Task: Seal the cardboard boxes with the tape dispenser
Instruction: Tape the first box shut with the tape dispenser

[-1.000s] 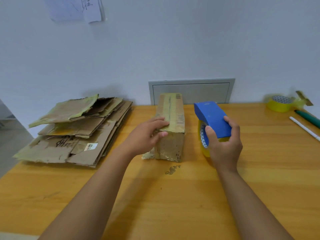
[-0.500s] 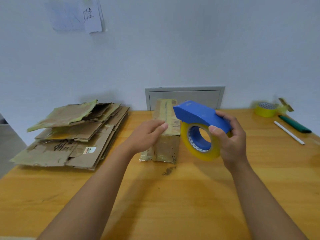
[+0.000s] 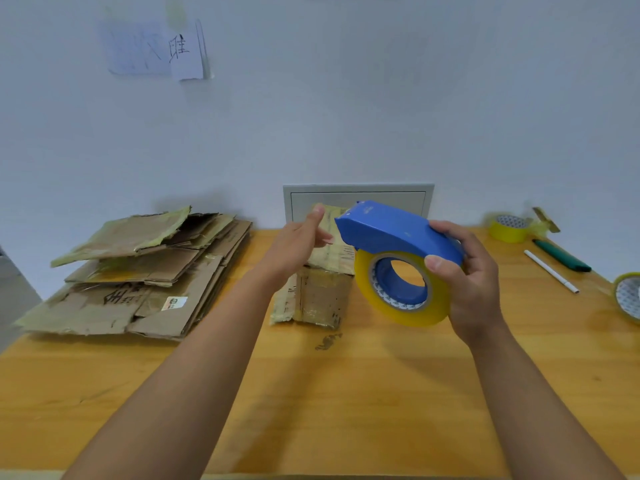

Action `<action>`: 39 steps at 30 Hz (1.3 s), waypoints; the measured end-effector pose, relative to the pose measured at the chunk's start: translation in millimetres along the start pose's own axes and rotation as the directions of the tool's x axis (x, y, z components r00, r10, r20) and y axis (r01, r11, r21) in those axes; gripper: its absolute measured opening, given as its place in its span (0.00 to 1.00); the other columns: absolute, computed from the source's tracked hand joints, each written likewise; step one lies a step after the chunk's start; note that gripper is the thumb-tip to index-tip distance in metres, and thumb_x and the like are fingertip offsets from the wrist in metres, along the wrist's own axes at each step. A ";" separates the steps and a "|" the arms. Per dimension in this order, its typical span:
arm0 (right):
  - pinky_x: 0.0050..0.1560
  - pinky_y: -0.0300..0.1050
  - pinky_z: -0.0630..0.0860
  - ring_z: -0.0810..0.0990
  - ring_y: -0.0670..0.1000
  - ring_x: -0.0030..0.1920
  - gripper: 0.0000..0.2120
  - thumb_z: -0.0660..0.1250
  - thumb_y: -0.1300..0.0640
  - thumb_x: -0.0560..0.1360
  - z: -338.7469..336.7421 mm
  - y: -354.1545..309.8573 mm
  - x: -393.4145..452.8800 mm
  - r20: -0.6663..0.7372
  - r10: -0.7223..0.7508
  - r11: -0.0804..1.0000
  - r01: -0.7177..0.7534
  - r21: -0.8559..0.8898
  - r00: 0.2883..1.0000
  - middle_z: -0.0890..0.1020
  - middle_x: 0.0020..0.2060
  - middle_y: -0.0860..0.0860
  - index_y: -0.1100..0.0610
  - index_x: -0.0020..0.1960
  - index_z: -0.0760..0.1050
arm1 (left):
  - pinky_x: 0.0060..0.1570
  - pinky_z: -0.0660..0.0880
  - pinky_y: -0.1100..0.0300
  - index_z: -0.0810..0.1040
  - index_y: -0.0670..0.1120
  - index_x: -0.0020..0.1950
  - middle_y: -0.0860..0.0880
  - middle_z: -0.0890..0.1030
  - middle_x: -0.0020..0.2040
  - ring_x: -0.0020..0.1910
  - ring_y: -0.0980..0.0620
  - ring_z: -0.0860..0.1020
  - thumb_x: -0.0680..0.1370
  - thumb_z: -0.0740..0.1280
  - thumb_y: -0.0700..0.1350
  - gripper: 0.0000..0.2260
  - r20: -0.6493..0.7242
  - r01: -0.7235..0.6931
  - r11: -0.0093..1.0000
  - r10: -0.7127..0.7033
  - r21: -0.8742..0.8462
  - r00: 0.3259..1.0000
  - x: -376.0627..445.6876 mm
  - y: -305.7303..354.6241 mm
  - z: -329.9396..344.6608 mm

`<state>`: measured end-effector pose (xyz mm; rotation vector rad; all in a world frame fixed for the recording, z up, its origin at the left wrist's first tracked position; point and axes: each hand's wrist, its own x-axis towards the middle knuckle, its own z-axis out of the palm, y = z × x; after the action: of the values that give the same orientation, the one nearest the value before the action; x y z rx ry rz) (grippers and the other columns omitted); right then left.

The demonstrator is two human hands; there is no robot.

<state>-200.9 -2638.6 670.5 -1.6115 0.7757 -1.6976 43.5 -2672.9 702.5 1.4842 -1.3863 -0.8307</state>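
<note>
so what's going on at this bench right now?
A person is getting ready to tape a small, worn brown cardboard box on the wooden table. The right hand grips a blue tape dispenser loaded with a yellow roll, held in the air beside the box. The left hand is open above the box, fingers reaching toward the dispenser's front end. No fresh strip is down yet.

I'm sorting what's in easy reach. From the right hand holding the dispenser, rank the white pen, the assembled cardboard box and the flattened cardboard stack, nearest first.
From the right hand:
1. Assembled cardboard box, just to its left, behind the tape dispenser.
2. White pen, to its right near the table edge; close to the box's rank.
3. Flattened cardboard stack, far left.
</note>
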 end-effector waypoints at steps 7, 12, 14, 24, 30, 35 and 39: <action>0.50 0.43 0.79 0.80 0.53 0.54 0.19 0.70 0.47 0.66 4.2 -3.9 1.6 0.046 -0.005 0.999 0.003 0.043 0.999 0.80 0.55 0.46 0.39 0.56 0.80 | 0.43 0.81 0.58 0.81 0.42 0.56 0.44 0.86 0.46 0.44 0.49 0.85 0.80 0.67 0.52 0.14 0.324 0.165 0.964 -0.091 -0.209 0.942 -6.2 8.0 -12.3; 0.50 0.43 0.79 0.80 0.53 0.55 0.21 0.71 0.47 0.65 6.3 -3.7 0.0 0.062 0.007 0.999 -0.011 0.051 0.998 0.80 0.56 0.46 0.44 0.59 0.78 | 0.39 0.81 0.59 0.81 0.38 0.57 0.46 0.83 0.40 0.38 0.52 0.82 0.79 0.68 0.46 0.13 0.326 0.236 0.916 -0.126 -0.325 0.937 -6.1 9.5 -16.2; 0.49 0.42 0.79 0.80 0.51 0.55 0.22 0.71 0.46 0.65 6.6 -3.7 -0.1 0.079 0.016 0.999 -0.019 0.042 0.997 0.80 0.55 0.43 0.45 0.59 0.78 | 0.37 0.80 0.60 0.81 0.38 0.56 0.47 0.82 0.38 0.36 0.53 0.81 0.80 0.68 0.45 0.11 0.323 0.233 0.924 -0.130 -0.303 0.937 -6.7 10.5 -16.8; 0.51 0.44 0.80 0.81 0.51 0.55 0.22 0.73 0.43 0.64 -12.3 -8.8 19.0 0.258 0.138 0.989 -0.119 -0.088 0.956 0.81 0.57 0.46 0.36 0.58 0.80 | 0.33 0.77 0.64 0.81 0.39 0.46 0.47 0.81 0.35 0.31 0.56 0.78 0.79 0.68 0.39 0.05 0.125 0.111 0.986 -0.095 -0.127 0.988 -0.4 11.4 -31.6; 0.55 0.43 0.79 0.81 0.48 0.57 0.22 0.74 0.45 0.65 -26.5 4.4 17.9 0.288 0.205 0.975 -0.169 -0.145 0.935 0.81 0.58 0.43 0.37 0.58 0.80 | 0.33 0.76 0.63 0.80 0.41 0.43 0.48 0.81 0.34 0.34 0.54 0.77 0.79 0.69 0.44 0.08 0.032 0.134 0.984 -0.131 -0.120 0.991 3.5 -10.1 -54.0; 0.52 0.37 0.74 0.79 0.43 0.54 0.19 0.69 0.48 0.69 -27.5 15.5 18.6 0.304 0.262 0.942 -0.175 -0.286 0.916 0.79 0.55 0.37 0.34 0.58 0.78 | 0.35 0.77 0.63 0.80 0.43 0.46 0.48 0.82 0.38 0.36 0.54 0.79 0.80 0.67 0.42 0.05 -0.038 0.133 0.979 -0.141 -0.152 0.989 0.5 -14.2 -33.9; 0.49 0.38 0.74 0.79 0.45 0.53 0.19 0.66 0.47 0.69 -36.2 20.1 20.2 0.288 0.291 0.922 -0.187 -0.340 0.912 0.78 0.57 0.40 0.34 0.59 0.77 | 0.38 0.78 0.63 0.80 0.43 0.50 0.46 0.85 0.44 0.39 0.53 0.82 0.81 0.65 0.42 0.04 -0.029 0.106 0.971 -0.115 -0.213 0.993 -1.8 -19.5 -24.5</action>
<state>-236.1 -2667.7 664.4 -1.8587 1.0517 -1.1270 73.0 -2667.9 693.0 1.4143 -1.1541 -0.9807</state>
